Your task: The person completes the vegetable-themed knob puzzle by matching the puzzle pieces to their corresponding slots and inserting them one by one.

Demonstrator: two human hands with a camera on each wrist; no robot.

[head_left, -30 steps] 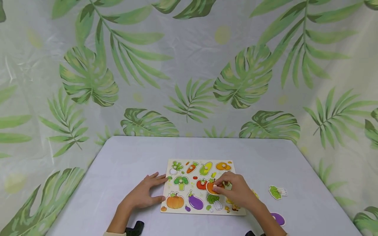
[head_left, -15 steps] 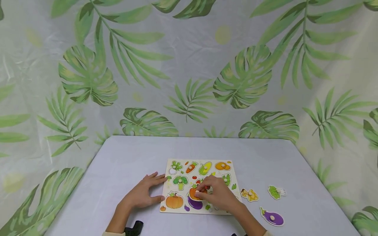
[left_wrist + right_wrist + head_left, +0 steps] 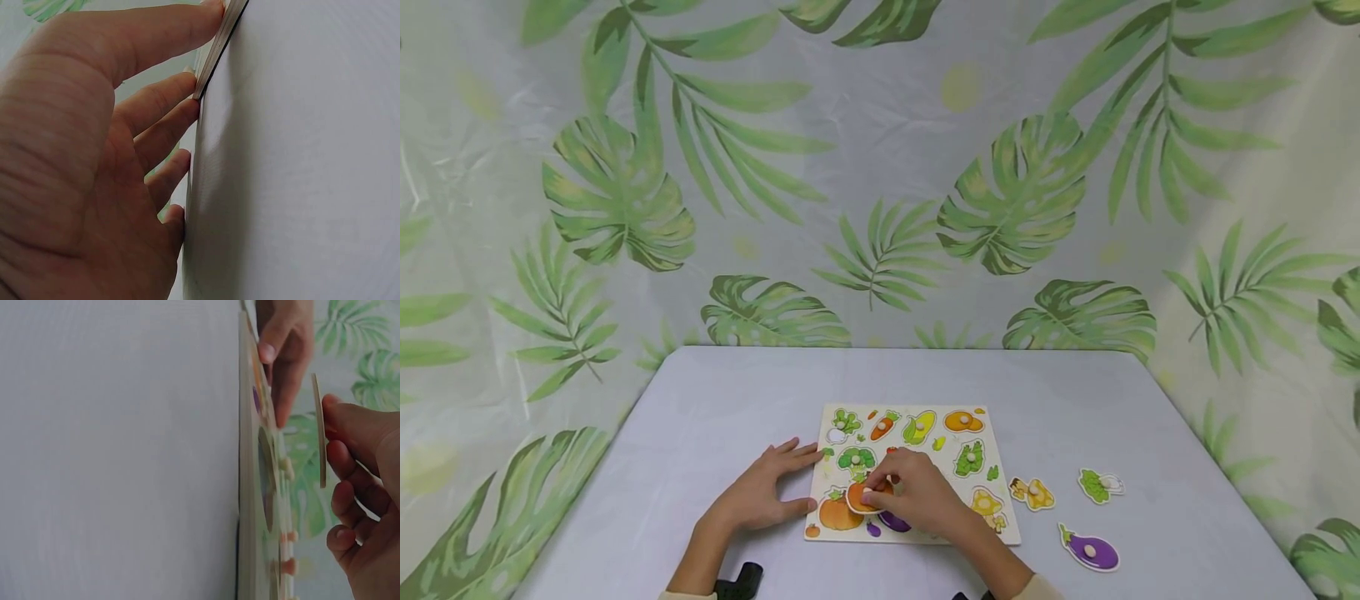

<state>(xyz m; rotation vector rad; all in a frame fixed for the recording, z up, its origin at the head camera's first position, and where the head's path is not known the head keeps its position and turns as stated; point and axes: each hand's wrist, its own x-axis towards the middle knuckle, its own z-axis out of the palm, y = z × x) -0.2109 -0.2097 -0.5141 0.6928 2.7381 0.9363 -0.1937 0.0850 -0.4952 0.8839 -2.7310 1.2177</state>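
My right hand (image 3: 917,493) pinches the knob of an orange pumpkin puzzle piece (image 3: 856,497), held above the wooden vegetable puzzle board (image 3: 917,537). In the right wrist view the piece (image 3: 319,431) shows edge-on, apart from the board. It overlaps the printed pumpkin (image 3: 837,514) at the board's lower left in the head view. My left hand (image 3: 762,489) rests at the board's left edge with fingers spread; in the left wrist view its thumb and fingertips touch that edge (image 3: 219,47). The right hand hides the board's middle and part of the eggplant print (image 3: 893,522).
Right of the board lie a yellow mushroom piece (image 3: 1033,493), a green-and-white cabbage piece (image 3: 1100,485) and an eggplant piece (image 3: 1090,551). Broccoli (image 3: 856,459), carrot (image 3: 883,427), corn (image 3: 919,427) and other knobbed pieces sit in the board on the white table (image 3: 737,392).
My right hand has carried the pumpkin piece leftward across the board, from beside the tomato to the lower-left pumpkin print. The left hand has stayed at the board's edge.
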